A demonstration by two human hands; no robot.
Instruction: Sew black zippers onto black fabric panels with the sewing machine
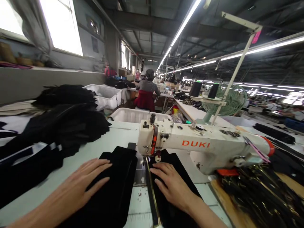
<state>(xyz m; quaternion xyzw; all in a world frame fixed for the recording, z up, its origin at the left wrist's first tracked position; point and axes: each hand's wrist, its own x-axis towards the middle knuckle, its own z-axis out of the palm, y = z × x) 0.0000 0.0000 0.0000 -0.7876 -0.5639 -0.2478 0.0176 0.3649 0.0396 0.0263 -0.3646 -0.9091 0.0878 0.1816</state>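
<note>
My left hand [79, 186] lies flat with fingers spread on a black fabric piece [116, 190] left of the needle. My right hand [171, 183] rests flat on a second black fabric piece [173, 160] with a zipper strip [152, 190] along its left edge, just in front of the presser foot. The white DUKI sewing machine [201, 145] stands right behind both hands on the pale table [104, 142].
Piles of black fabric pieces [68, 123] lie at the left. Zippers [261, 193] are heaped on a board at the right. White bins [133, 115] and a green fan [234, 101] stand behind the machine. Another person [147, 91] sits working farther back.
</note>
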